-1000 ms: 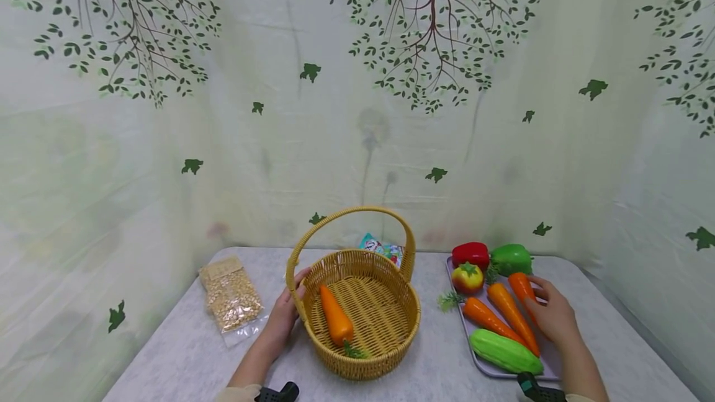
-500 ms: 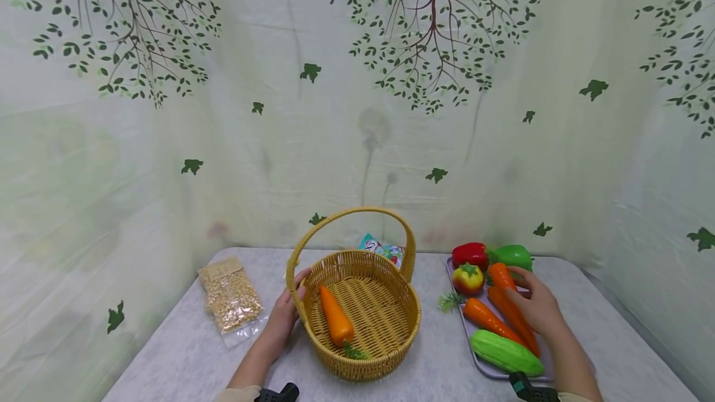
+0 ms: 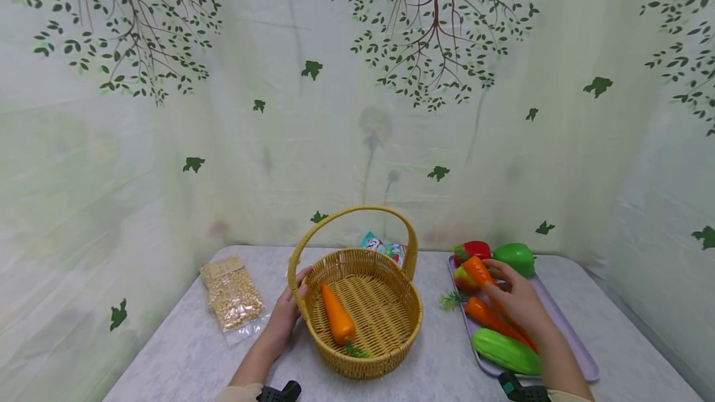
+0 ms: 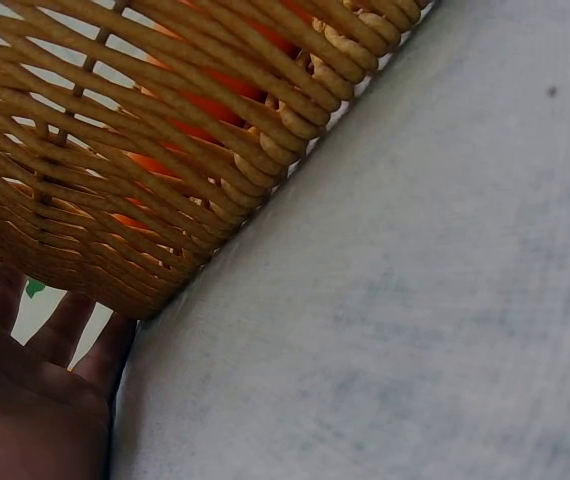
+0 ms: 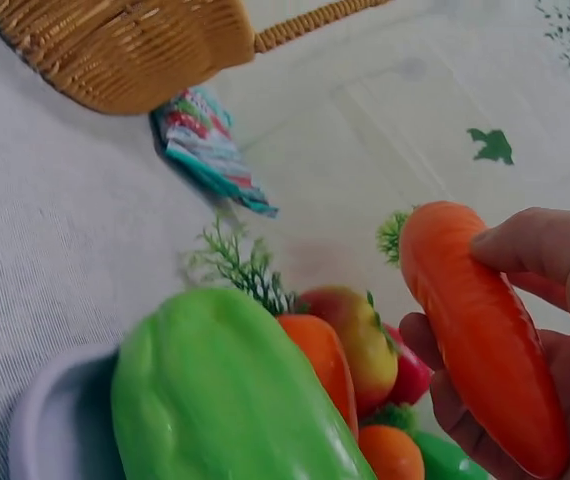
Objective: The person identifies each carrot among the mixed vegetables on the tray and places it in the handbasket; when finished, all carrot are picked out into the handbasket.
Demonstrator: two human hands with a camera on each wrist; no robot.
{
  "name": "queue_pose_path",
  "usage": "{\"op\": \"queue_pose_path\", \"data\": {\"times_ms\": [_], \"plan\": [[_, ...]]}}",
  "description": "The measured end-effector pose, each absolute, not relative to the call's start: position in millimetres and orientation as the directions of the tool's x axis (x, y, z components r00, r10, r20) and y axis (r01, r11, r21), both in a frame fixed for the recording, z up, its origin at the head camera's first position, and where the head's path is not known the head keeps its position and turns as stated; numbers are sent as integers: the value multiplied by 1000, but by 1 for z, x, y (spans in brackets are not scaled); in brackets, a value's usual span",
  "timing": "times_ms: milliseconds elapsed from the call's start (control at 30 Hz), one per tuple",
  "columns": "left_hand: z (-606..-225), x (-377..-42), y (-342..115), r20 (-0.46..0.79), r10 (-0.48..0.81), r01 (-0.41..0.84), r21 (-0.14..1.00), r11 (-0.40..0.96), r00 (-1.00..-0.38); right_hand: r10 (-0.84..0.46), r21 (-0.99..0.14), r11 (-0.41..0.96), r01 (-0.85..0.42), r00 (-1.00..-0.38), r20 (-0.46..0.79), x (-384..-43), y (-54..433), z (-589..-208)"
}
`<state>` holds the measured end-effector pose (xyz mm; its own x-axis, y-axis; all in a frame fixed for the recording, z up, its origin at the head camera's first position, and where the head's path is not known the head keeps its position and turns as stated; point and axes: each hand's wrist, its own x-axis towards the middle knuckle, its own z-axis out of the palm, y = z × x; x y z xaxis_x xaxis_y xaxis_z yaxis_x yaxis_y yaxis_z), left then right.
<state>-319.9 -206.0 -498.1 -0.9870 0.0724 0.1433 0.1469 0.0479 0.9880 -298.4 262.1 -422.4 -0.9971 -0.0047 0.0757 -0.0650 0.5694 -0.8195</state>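
Observation:
My right hand [image 3: 515, 293] grips an orange carrot [image 5: 480, 335] with leafy green at one end, thumb on one side and fingers on the other. In the right wrist view it is raised over the lilac tray [image 3: 581, 352]. Two more carrots [image 3: 491, 318] lie there, one mostly hidden by my hand. My left hand [image 3: 283, 318] rests against the left side of a wicker basket [image 3: 385, 361] with a tall handle; in the left wrist view its spread fingers [image 4: 65, 325] reach along the wall. Inside the basket lies one carrot [image 3: 337, 315].
The tray also bears a green ridged gourd [image 3: 505, 351], a red pepper [image 3: 475, 250], a green pepper [image 3: 515, 258] and a red-yellow round fruit [image 5: 360, 345]. A bag of grains [image 3: 231, 293] lies left of the basket. Behind it is a colourful packet [image 5: 205, 145].
My right hand has lifted the carrot from the tray's right side and carried it left, across the other carrots toward the round fruit. The left hand and basket have stayed in place.

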Motion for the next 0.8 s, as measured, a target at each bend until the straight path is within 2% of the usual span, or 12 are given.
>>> {"op": "queue_pose_path", "data": {"times_ms": [200,633,800], "plan": [[-498,-320,-205,152,61,155,986,60,-987,-73,-850,517,-102,-994,75,-297,248,-419],[-498,-318,-206,143,69,147,988,52,-987,-157,-829,526,-190,-980,125,-298,223,-416],[-495,-318,-204,143,64,146,988,51,-988,-219,-849,480,-222,-967,129,-295,213,-413]]}}
